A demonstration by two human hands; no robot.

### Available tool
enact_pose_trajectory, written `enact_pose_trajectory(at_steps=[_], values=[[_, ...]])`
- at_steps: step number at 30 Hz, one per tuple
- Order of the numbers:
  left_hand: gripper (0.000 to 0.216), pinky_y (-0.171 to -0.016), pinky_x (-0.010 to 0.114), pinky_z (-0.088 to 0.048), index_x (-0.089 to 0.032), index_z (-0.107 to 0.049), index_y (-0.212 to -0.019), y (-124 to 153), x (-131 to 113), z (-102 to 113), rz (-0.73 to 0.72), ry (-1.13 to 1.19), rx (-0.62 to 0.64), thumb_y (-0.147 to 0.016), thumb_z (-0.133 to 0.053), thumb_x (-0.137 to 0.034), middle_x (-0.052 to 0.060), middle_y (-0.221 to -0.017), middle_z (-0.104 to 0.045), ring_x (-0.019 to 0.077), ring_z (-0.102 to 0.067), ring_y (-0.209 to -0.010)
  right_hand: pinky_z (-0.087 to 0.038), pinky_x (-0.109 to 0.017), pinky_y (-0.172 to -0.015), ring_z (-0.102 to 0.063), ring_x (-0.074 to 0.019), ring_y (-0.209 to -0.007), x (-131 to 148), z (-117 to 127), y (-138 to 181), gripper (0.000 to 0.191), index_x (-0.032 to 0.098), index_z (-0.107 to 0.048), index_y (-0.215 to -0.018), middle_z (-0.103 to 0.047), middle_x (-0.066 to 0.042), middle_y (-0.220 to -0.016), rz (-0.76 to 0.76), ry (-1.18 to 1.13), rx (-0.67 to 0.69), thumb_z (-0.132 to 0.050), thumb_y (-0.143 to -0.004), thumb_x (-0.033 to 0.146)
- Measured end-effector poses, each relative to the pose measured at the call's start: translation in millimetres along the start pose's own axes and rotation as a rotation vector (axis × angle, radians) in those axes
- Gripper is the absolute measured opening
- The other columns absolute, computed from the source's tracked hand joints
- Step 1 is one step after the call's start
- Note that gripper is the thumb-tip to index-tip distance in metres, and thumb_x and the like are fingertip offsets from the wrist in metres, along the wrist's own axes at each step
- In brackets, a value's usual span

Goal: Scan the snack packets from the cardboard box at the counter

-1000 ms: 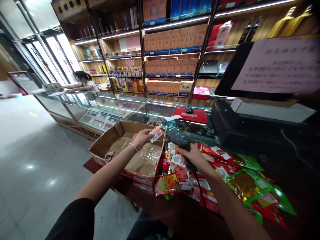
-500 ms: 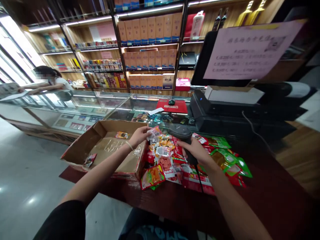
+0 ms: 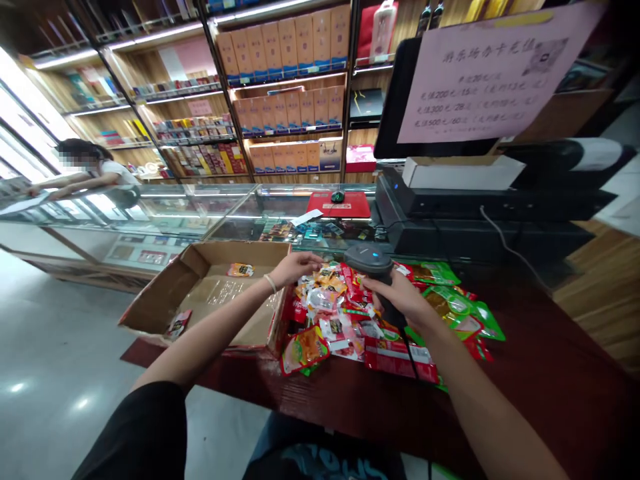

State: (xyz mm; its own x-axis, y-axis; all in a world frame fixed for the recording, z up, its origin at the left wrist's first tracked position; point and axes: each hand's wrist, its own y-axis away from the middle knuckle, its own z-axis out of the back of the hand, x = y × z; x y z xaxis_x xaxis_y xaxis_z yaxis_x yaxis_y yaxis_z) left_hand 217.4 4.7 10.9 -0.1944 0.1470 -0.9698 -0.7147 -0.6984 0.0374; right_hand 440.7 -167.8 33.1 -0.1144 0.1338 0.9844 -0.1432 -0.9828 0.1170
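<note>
My right hand [image 3: 404, 298] is wrapped around the handle of a black barcode scanner [image 3: 369, 259], its cable running down below. A small blue light shows on the scanner's head. My left hand [image 3: 299, 267] hovers over the left side of a heap of snack packets [image 3: 327, 300], fingers stretched to the right, with nothing visible in them. Red, orange and white wrappers fill the heap, and green-edged packets [image 3: 445, 300] lie to its right. At its front left rests an orange and red packet [image 3: 305, 350]. The shallow cardboard box [image 3: 200, 267] beside it holds two small packets.
A monitor [image 3: 395, 100] with a pink paper sign [image 3: 493, 80] stands over a black cash drawer [image 3: 480, 223] at the right. A mouse [image 3: 337, 197] sits on a red mat [image 3: 320, 205]. Glass counters run left, where a person [image 3: 100, 175] leans. Shelves line the back wall.
The pinkish packet that was in my left hand is no longer seen there, and its fingers have extended right. The scanner's head is raised slightly, with a blue light now showing.
</note>
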Motion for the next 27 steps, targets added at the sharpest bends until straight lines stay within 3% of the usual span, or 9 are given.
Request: enact_pose_trajectory(at_steps=[5, 9, 16, 21, 27], values=[[0.035, -0.083, 0.035, -0.053, -0.014, -0.069, -0.101, 36.7, 6.6, 66.0, 0.047, 0.014, -0.217, -0.073, -0.074, -0.033, 0.011, -0.097, -0.073, 0.0204, -0.068, -0.091, -0.037, -0.024, -0.039, -0.048, -0.0126, -0.035, 14.8, -28.8, -15.4, 0.032, 0.019, -0.055, -0.077, -0.055, 0.002, -0.041, 0.031, 0.072, 0.107, -0.068, -0.078, 0.049], [0.040, -0.082, 0.035, -0.053, -0.014, -0.069, -0.102, 79.6, 20.3, 115.2, 0.105, -0.016, -0.392, -0.070, -0.076, -0.036, 0.011, -0.098, -0.072, 0.0198, -0.067, -0.091, -0.037, -0.023, -0.037, -0.048, -0.0126, -0.035, 28.6, -60.5, -31.2, 0.031, 0.019, -0.054, -0.081, -0.055, 0.003, -0.042, 0.034, 0.093, 0.191, -0.068, -0.079, 0.048], [0.047, -0.080, 0.032, -0.053, -0.014, -0.070, -0.100, 134.7, 40.6, 175.7, 0.198, -0.072, -0.590, -0.063, -0.079, -0.042, 0.009, -0.095, -0.072, 0.0184, -0.067, -0.087, -0.036, -0.022, -0.035, -0.044, -0.0111, -0.032, 46.7, -116.3, -60.3, 0.027, 0.020, -0.053, -0.083, -0.053, 0.005, -0.040, 0.049, 0.079, 0.331, -0.068, -0.078, 0.042], [0.048, -0.072, 0.028, -0.052, -0.014, -0.069, -0.100, 136.4, 66.0, 211.5, 0.250, -0.141, -0.624, -0.061, -0.078, -0.039, 0.008, -0.092, -0.071, 0.0185, -0.066, -0.084, -0.037, -0.022, -0.035, -0.046, -0.0115, -0.032, 47.9, -151.9, -87.6, 0.025, 0.020, -0.053, -0.084, -0.054, 0.005, -0.042, 0.064, 0.105, 0.429, -0.067, -0.078, 0.040], [0.039, -0.066, 0.026, -0.050, -0.013, -0.070, -0.097, 98.6, 110.7, 234.5, 0.351, -0.374, -0.541, -0.064, -0.073, -0.033, 0.007, -0.090, -0.071, 0.0170, -0.064, -0.076, -0.039, -0.023, -0.034, -0.049, -0.0124, -0.032, 41.7, -190.2, -122.7, 0.024, 0.020, -0.055, -0.082, -0.056, 0.004, -0.044, 0.048, 0.137, 0.480, -0.068, -0.077, 0.039]])
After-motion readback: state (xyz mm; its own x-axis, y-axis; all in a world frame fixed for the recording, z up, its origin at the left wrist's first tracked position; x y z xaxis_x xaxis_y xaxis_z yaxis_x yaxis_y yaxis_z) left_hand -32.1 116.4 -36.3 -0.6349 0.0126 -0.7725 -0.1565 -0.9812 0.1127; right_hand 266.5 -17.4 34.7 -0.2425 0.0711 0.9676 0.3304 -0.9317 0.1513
